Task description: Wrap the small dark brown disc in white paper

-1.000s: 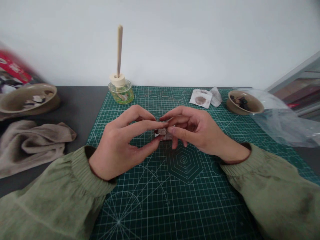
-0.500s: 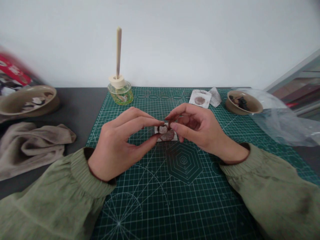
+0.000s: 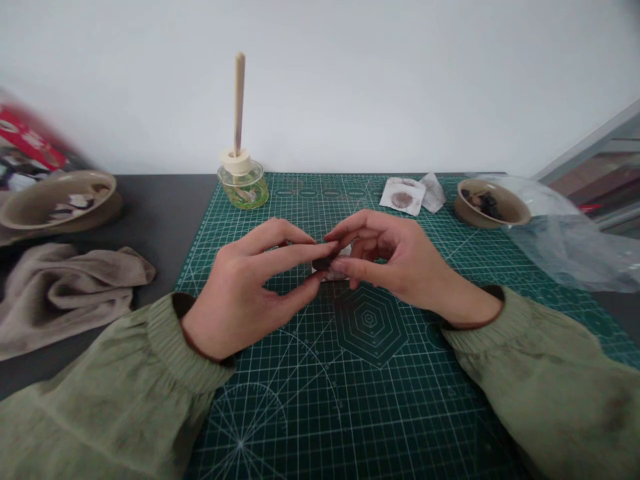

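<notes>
Between the fingertips of both hands is a small dark brown round piece (image 3: 320, 265), mostly hidden by the fingers. My left hand (image 3: 265, 280) pinches it from the left, thumb below and fingers above. From the right, my right hand (image 3: 395, 253) closes on the same piece with thumb and forefinger, and the two hands' fingertips meet. Just beneath lies a small white square packet (image 3: 340, 277) on the green cutting mat (image 3: 300, 400), largely covered by the fingers.
A reed diffuser (image 3: 243, 183) stands at the back. Behind my right hand lie white packets with brown centres (image 3: 403, 197). A bowl of dark pieces (image 3: 493, 210) and a clear plastic bag (image 3: 575, 253) sit right; a bowl of pale pieces (image 3: 100, 220) and a grey-brown cloth (image 3: 85, 287) sit left.
The round piece has turned: its pale patterned face showed before, now a dark side does. My left fingers have moved slightly right, closer to the right fingertips, covering more of the packet.
</notes>
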Available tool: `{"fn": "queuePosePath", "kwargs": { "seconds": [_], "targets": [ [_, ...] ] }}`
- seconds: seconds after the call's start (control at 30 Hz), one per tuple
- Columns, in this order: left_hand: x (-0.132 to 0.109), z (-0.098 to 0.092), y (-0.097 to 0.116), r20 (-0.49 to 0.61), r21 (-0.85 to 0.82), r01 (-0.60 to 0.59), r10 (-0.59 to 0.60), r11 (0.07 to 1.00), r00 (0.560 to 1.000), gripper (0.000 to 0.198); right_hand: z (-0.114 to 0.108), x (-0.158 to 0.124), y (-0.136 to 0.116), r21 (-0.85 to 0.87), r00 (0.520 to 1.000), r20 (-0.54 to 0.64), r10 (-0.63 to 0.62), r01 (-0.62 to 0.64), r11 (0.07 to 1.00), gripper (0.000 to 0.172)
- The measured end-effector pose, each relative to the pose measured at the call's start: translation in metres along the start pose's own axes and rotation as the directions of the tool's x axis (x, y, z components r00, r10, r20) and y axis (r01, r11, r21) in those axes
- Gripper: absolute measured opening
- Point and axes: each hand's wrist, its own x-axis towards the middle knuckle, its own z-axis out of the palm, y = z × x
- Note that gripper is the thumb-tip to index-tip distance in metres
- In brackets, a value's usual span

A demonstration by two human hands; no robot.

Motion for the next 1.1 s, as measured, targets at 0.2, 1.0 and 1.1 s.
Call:
{"fn": "queuePosePath", "kwargs": {
  "seconds": [0.2,1.0,1.1],
  "targets": [
    [-0.0007,-0.0004,0.0004,0.022,0.034,0.029,-0.030,0.999,0.999,0.024,-0.0004,-0.0002,0.0020,0.029,1.000,0.005,-0.022,0.022,0.999,0.046],
    [0.0023,-0.0007,0.0074,-0.038,-0.023,0.046,-0.047,0.999,0.998,0.010,-0.0026,-0.0050,-0.0028,-0.077,0.986,-0.068,-0.151,0.146,0.986,0.030],
    [0.0027,0.0000,0.0076,-0.041,-0.022,0.044,-0.045,0.999,0.998,0.009,-0.0038,-0.0057,-0.0022,-0.061,0.986,-0.067,-0.154,0.150,0.987,0.033]
  ]
}}
